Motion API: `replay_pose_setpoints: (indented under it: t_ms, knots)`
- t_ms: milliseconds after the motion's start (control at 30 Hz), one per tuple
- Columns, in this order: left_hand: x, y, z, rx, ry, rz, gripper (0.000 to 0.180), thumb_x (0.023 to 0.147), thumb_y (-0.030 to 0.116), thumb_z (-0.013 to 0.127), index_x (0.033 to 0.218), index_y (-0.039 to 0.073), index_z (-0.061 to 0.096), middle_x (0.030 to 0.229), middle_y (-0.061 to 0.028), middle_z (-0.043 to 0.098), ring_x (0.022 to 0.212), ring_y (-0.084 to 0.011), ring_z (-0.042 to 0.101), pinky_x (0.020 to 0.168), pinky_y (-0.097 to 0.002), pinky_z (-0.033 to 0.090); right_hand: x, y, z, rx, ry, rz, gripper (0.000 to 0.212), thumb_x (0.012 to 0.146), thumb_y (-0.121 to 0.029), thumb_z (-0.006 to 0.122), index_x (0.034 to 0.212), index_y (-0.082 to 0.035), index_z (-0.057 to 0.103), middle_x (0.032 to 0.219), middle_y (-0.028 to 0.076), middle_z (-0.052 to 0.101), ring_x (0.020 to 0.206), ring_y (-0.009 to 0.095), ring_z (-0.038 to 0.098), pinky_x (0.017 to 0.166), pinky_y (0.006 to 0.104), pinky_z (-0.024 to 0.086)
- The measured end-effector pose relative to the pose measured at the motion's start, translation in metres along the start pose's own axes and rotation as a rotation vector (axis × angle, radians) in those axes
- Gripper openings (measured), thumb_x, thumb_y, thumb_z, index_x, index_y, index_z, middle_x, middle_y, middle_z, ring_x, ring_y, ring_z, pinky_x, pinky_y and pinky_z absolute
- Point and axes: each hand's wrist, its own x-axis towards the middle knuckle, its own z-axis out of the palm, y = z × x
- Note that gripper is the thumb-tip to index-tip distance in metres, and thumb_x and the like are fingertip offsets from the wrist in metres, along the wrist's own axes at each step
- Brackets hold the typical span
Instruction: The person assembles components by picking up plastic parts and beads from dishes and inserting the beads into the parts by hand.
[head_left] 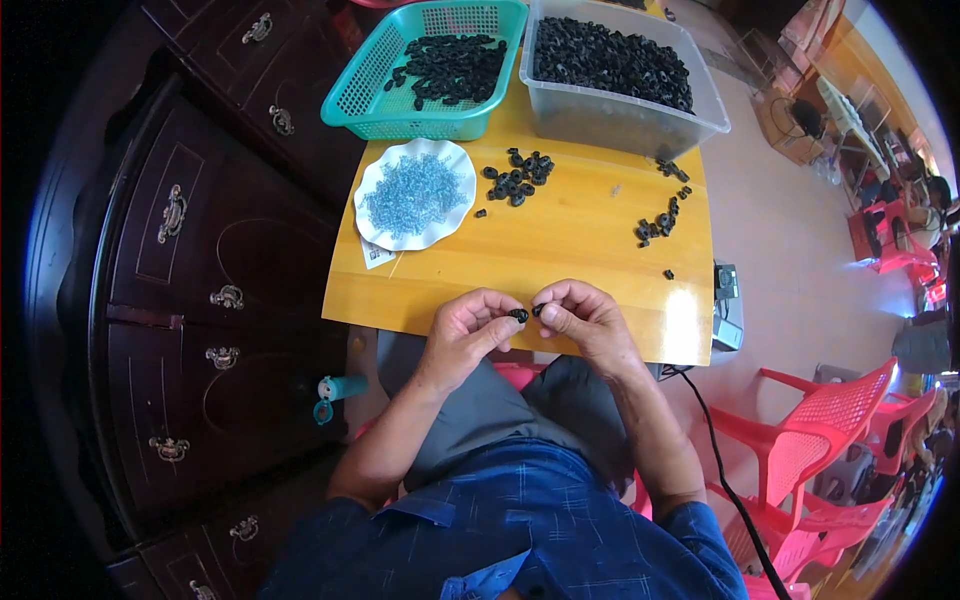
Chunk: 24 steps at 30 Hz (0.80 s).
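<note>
Over the table's near edge, my left hand (473, 328) pinches a small black ring-like part (518, 315) between thumb and fingertips. Close beside it, my right hand (580, 318) grips a second small black part (538, 310); a narrow gap shows between the two pieces. Beyond my hands lies a loose heap of black ring-like parts (518, 180). More small black pieces (657, 226) are scattered toward the right edge. A white scalloped plate (463, 178) at the left carries many tiny clear-blue pieces (412, 197).
At the back stand a green basket (345, 105) and a translucent bin (620, 115), both with black parts. Dark drawers (215, 260) line the left. Pink chairs (800, 440) and a black cable (720, 450) are on the right. A teal bottle (345, 387) is below left.
</note>
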Motion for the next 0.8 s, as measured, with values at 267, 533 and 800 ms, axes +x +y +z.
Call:
replay_pose_setpoints:
  t_ms: [267,533,800]
  knots:
    - [0.001,-0.002,0.002,-0.004,0.010,0.005,0.016,0.090,0.003,0.066,0.105,0.000,0.062,0.094,-0.0042,0.067,0.073,-0.0071,0.060,0.066,-0.0201,0.050,-0.001,0.006,0.002,-0.026,-0.080,-0.082,0.014,0.095,-0.007,0.063,0.109,-0.003,0.063,0.097,0.000,0.064,0.087,0.007,0.060,0.080,0.0240,0.051]
    - [0.000,0.000,0.003,-0.006,0.003,-0.016,0.015,0.091,0.004,0.065,0.105,0.000,0.063,0.094,-0.0045,0.067,0.076,-0.0072,0.060,0.067,-0.0209,0.049,-0.004,-0.002,0.003,-0.023,-0.056,-0.051,0.015,0.097,-0.004,0.056,0.111,-0.001,0.061,0.093,0.001,0.062,0.086,0.007,0.058,0.076,0.0230,0.049]
    - [0.000,0.000,0.002,-0.026,-0.002,-0.020,0.015,0.092,0.005,0.065,0.106,0.001,0.064,0.099,-0.0057,0.069,0.078,-0.0069,0.061,0.068,-0.0213,0.051,-0.002,-0.003,0.005,-0.026,0.000,-0.070,0.014,0.097,-0.009,0.057,0.109,-0.001,0.057,0.094,0.007,0.067,0.081,0.011,0.063,0.077,0.0259,0.054]
